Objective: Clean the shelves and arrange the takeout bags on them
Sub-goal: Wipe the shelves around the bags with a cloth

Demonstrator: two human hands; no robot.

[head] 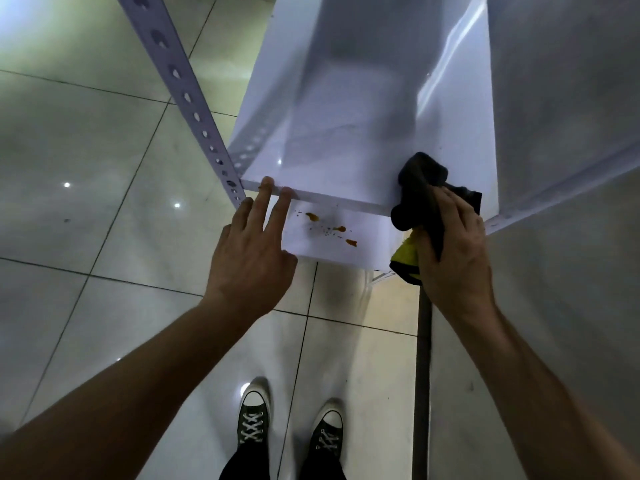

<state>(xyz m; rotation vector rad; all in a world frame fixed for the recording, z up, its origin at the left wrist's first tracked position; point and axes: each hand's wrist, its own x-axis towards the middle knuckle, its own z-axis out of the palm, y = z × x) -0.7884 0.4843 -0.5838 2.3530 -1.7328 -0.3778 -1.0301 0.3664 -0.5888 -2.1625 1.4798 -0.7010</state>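
**Both hands at the front edge of the white shelf**

We look straight down past our two bare forearms, both reaching forward to the shelf unit. Our left hand (251, 252) is stretched out flat, back of the hand up, fingers straight and slightly spread; the fingertips (266, 183) rest on the front lip of the upper shelf (332, 140), close to its left corner and the perforated upright post (180, 81). It holds nothing.

Our right hand (453, 247) is at the shelf's right front corner, fingers curled round a bunched dark cloth (420, 181). The cloth bulges up over the shelf edge and hangs below the lip; a yellow patch (407, 254) of it shows under the palm.

Below the upper shelf, the lower shelf (367, 244) juts forward between our hands. It carries several orange-brown stains (313, 216) and fine dark specks, untouched by either hand.

We see no takeout bags in this view. Our dark sneakers (254, 417) stand on the glossy tiled floor (86, 133) beneath.
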